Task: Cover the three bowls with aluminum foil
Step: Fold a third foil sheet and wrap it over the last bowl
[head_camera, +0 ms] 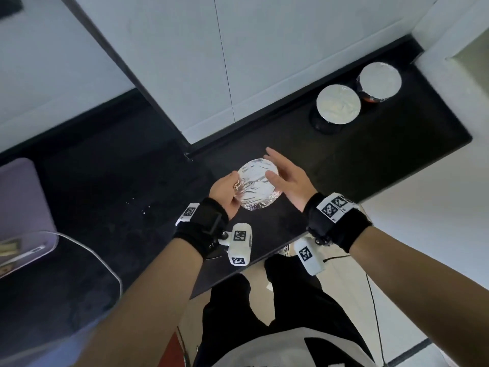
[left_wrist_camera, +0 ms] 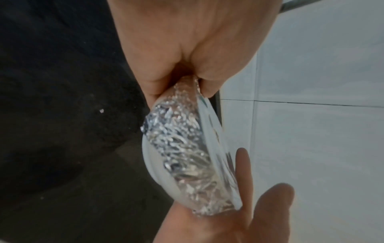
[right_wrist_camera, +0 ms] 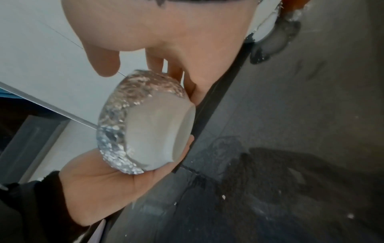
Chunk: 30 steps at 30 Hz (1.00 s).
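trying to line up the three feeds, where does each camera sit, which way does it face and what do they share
Head: on the person's head, facing forward and down at the black counter; shows both forearms, left hand, right hand, legs.
Left wrist: on the left wrist, looking along the left hand at the foil-covered bowl it grips; right hand's fingers show below.
Right wrist: on the right wrist, looking past the open right hand at that bowl's white underside; left hand beneath.
Shared: all three show that bowl; head and right wrist also catch the far covered bowls.
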### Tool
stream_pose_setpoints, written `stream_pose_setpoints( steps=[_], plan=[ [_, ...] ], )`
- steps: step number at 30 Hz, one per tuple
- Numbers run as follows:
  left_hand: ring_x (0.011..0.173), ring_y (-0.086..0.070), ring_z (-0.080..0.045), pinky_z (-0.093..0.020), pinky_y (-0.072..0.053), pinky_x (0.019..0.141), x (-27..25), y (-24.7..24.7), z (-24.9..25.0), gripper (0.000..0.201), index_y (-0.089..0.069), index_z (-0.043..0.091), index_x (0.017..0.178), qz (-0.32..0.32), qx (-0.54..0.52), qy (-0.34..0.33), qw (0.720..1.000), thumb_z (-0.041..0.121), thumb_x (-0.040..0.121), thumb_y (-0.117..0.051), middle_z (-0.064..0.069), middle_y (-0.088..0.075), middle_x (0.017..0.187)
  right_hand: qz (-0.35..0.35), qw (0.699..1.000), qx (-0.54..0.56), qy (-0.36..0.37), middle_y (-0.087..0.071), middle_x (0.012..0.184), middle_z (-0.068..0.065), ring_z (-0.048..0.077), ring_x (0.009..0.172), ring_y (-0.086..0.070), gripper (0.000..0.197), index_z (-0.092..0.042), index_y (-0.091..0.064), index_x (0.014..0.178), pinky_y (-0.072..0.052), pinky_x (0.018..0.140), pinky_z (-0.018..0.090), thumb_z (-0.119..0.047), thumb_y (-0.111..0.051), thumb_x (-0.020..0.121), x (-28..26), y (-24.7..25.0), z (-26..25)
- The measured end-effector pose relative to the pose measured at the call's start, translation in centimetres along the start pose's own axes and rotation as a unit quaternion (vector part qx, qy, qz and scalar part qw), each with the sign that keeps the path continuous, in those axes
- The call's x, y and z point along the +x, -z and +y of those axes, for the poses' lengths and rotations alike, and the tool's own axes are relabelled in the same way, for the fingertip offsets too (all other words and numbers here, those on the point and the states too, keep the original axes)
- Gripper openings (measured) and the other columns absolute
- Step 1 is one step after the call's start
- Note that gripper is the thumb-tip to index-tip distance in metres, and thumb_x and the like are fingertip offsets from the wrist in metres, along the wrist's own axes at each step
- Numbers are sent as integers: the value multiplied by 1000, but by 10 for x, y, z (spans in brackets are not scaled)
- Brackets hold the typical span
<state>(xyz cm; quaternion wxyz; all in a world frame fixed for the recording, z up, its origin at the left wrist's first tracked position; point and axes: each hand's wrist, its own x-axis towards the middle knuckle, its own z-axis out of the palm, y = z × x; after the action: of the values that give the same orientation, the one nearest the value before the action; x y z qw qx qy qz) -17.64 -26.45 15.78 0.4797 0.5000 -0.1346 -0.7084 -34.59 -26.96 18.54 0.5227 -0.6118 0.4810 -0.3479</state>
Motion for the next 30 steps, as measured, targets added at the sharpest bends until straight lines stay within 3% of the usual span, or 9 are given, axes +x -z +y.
stream_pose_setpoints(
  steps=[3,7,10,14,16,20,22,25,30],
  plan=[
    [104,-64,-31,-40,-53,84,-8,5,-8,39,-51,-7,128,-1,-31,37,999,20,106,-34,-23,-62,123,18,1000,-1,8,-57,135,-5,6,123,-55,63,-26,-49,138,-43,107,31,-54,-58,83,-6,-7,10],
    [102,-66,-30,-41,-54,85,-16,8,-20,38,-50,-9,128,-3,-36,55,998,18,105,-37,-23,-65,117,39,998,53,-2,-62,122,-9,1,110,-59,49,-29,-54,130,-47,97,23,-51,-51,86,-11,-21,11],
    [109,-66,-29,-40,-55,89,-22,5,-26,49,-51,-5,130,-21,4,64,998,35,103,-39,-20,-66,120,87,990,111,-20,-65,103,0,15,94,-61,38,-32,-65,109,-50,91,40,-54,-52,81,-13,-33,5],
    [79,-69,-14,-23,-54,70,-37,-8,-17,43,-65,8,107,-52,133,-8,990,42,102,-39,-10,-72,96,160,967,161,-113,-66,91,6,23,90,-64,28,-20,-71,94,-50,97,50,-43,-56,88,-8,-43,1],
    [89,-68,-13,-24,-54,78,-44,-10,-14,33,-67,19,103,-51,204,-76,975,43,97,-46,-9,-71,105,158,951,195,-182,-69,100,14,28,96,-68,36,-17,-70,97,-53,95,49,-48,-53,92,-6,-47,-3],
    [137,-41,-6,-30,-32,113,-44,2,-18,66,-31,37,149,-152,317,-142,925,52,87,-51,11,-43,150,139,938,196,-251,-73,103,11,25,96,-70,37,-19,-69,100,-55,90,43,-46,-43,97,-5,-54,-13],
    [144,-28,-7,-31,-23,118,-42,2,-18,74,-12,39,153,-177,333,-134,916,51,91,-50,10,-28,159,142,941,185,-244,-74,101,11,26,95,-70,31,-17,-71,102,-55,92,46,-36,-47,96,-5,-57,-17],
    [126,-47,2,-18,-38,102,-46,-1,-22,69,-10,33,155,-189,289,-127,930,34,98,-49,7,-40,150,163,942,176,-235,-74,86,8,23,86,-71,26,-13,-74,94,-57,86,38,-30,-53,96,-9,-58,-16],
    [110,-61,-5,-21,-51,90,-56,0,-33,59,-23,26,151,-179,189,-112,959,22,98,-48,9,-56,125,162,952,153,-211,-74,96,13,27,93,-71,36,-13,-73,97,-58,85,41,-30,-42,102,-23,-55,-13]
  ],
)
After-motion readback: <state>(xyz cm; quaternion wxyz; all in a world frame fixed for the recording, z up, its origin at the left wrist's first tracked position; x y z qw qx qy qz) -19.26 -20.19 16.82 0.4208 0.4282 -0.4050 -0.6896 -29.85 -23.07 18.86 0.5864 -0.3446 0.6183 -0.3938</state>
